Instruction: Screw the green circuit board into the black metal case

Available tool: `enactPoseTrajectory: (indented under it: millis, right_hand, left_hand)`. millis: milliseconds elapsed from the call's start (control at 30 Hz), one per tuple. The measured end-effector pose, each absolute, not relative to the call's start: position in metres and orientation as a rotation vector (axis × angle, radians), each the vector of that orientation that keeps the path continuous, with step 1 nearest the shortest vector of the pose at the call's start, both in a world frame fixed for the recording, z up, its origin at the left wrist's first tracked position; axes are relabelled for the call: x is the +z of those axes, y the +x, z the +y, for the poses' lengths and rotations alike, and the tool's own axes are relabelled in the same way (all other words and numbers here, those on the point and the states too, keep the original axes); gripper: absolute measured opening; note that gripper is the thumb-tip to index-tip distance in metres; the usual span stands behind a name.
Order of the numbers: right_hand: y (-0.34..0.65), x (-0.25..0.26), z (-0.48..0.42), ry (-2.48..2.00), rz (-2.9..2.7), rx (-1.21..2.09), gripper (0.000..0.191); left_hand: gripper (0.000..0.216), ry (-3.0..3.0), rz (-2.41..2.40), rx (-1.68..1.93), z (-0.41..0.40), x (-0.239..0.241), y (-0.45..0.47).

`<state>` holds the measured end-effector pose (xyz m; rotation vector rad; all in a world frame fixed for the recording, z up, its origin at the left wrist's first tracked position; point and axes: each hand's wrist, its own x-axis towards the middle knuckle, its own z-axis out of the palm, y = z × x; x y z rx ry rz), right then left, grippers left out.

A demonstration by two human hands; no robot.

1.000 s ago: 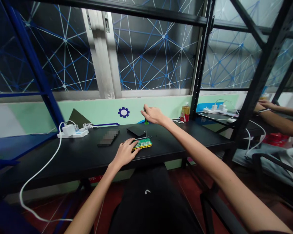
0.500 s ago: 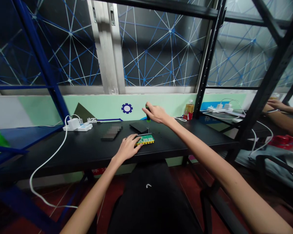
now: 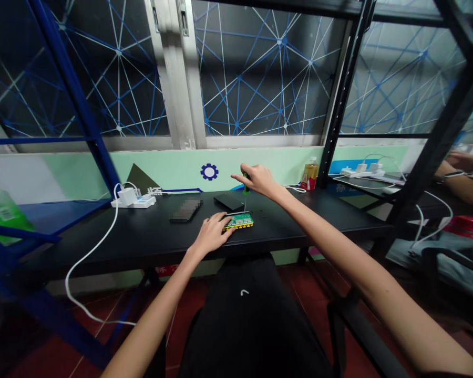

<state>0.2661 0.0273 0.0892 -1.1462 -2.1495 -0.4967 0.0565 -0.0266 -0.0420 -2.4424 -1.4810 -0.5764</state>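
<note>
A small green circuit board [image 3: 241,221] with a yellow edge lies near the front of the black table [image 3: 142,241]. My left hand [image 3: 212,233] rests on the board's left end, fingers spread flat, pressing it down. My right hand [image 3: 259,179] is closed around the green handle of a screwdriver [image 3: 245,190] that stands upright, its thin shaft reaching down to the board. A flat black cover [image 3: 229,201] lies just behind the board.
A dark phone [image 3: 186,211] lies left of the board, a white power strip [image 3: 133,200] with a cable farther left. A drink bottle [image 3: 309,177] stands by a black rack post [image 3: 337,105]. Another person's arms [image 3: 463,176] work at the right.
The view has shifted, so everything sits a little more to the right. My right hand with the screwdriver has come down slightly toward the board. My left hand stays on the board.
</note>
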Motion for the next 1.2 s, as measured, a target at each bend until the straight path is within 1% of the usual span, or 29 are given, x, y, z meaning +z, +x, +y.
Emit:
enactPoseTrajectory:
  millis: [167,500,733,867,967,1033,1200]
  right_hand:
    - [0.264,0.092,0.025,-1.162,-2.225,-0.368,0.034]
    - [0.273,0.081,0.025,-1.032,-2.207,-0.359,0.04]
    - [0.277,0.089,0.024,-1.027,-2.248,-0.17,0.049]
    - [0.273,0.091,0.026,-1.002,-2.241,-0.244,0.042]
    - [0.27,0.089,0.025,-1.024,-2.249,-0.322,0.046]
    - [0.269,0.088,0.024,-1.043,-2.259,-0.304,0.048]
    - [0.268,0.091,0.028,-1.043,-2.273,-0.218,0.046]
  left_hand:
    - [0.041,-2.446,-1.491,-0.587,-0.026,-0.043,0.055]
    - [0.04,-2.458,-1.481,-0.616,-0.026,-0.044,0.055]
    - [0.04,-2.462,-1.468,-0.631,-0.025,-0.044,0.054]
    - [0.039,-2.45,-1.476,-0.622,-0.026,-0.044,0.053]
    - [0.038,-2.445,-1.468,-0.616,-0.025,-0.044,0.053]
    - [0.037,-2.443,-1.467,-0.616,-0.026,-0.043,0.053]
    - [0.039,-2.453,-1.469,-0.62,-0.026,-0.042,0.053]
